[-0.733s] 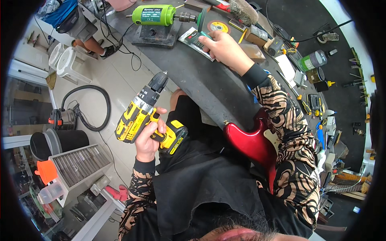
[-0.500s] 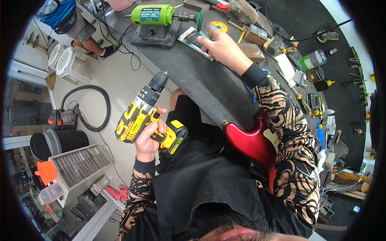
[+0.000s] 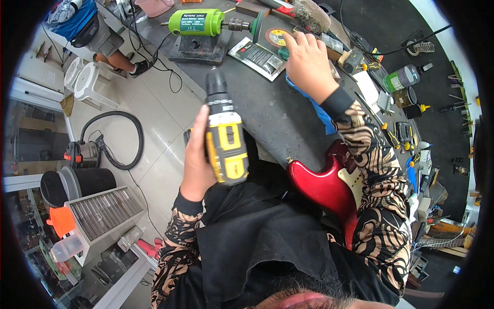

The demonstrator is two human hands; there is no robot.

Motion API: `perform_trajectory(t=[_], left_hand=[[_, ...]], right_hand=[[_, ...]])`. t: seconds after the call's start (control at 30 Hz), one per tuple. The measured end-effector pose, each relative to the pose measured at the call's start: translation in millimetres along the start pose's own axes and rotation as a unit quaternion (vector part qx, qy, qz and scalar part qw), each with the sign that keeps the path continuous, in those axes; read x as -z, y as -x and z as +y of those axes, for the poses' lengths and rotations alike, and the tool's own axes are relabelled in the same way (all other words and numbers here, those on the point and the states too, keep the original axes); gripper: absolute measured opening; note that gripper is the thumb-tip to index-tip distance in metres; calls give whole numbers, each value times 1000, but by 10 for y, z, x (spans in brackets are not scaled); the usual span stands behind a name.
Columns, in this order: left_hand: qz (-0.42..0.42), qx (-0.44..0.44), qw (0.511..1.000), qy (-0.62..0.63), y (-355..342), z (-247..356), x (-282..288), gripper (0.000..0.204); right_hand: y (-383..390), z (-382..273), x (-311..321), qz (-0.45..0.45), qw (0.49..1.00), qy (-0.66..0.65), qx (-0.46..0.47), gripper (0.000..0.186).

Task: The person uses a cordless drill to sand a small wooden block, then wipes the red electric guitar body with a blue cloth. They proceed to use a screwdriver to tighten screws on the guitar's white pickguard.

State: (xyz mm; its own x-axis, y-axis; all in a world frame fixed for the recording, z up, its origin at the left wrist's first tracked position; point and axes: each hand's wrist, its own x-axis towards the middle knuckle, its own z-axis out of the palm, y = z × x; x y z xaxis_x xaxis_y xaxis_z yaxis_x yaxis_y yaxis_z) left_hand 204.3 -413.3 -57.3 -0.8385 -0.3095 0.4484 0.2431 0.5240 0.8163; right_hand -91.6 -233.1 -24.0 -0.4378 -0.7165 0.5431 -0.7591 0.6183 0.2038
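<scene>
My left hand (image 3: 198,159) is wrapped round a yellow and black cordless drill (image 3: 229,147), its chuck pointing away from me. Its grip is mostly hidden from view. Over the bench, my right hand (image 3: 312,67) has its fingers bent downward. A small green piece (image 3: 283,53) shows beneath the fingers, too covered to name. Just beyond them lies a cutting disc (image 3: 276,37). To the left of this hand rests a black and silver packet (image 3: 259,57). A blue strip (image 3: 320,114) lies beneath my right wrist.
A green bench grinder (image 3: 195,21) stands at the far edge. The red guitar body (image 3: 314,180) sits beside my right forearm. Tools and a spray bottle (image 3: 401,77) crowd the right side. A vacuum (image 3: 85,153), white stools (image 3: 88,85) and another person (image 3: 105,36) are at left.
My left hand has moved right and turned the drill, so its battery is now hidden. My right hand has shifted right, off the packet, and the green piece shows under its fingers.
</scene>
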Motion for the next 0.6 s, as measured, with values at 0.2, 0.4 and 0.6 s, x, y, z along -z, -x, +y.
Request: perform_trajectory(t=[0.2, 0.4, 0.6], left_hand=[[-73, -87, 979, -167, -499, 51, -128, 92], [-133, -102, 945, -281, -708, 125, -276, 90], [-130, -108, 932, -322, -883, 129, -376, 90]], right_hand=[[100, -463, 728, -298, 759, -537, -217, 51], [237, -509, 661, -406, 664, -584, -230, 68], [227, -407, 544, -364, 581, -701, -195, 60]])
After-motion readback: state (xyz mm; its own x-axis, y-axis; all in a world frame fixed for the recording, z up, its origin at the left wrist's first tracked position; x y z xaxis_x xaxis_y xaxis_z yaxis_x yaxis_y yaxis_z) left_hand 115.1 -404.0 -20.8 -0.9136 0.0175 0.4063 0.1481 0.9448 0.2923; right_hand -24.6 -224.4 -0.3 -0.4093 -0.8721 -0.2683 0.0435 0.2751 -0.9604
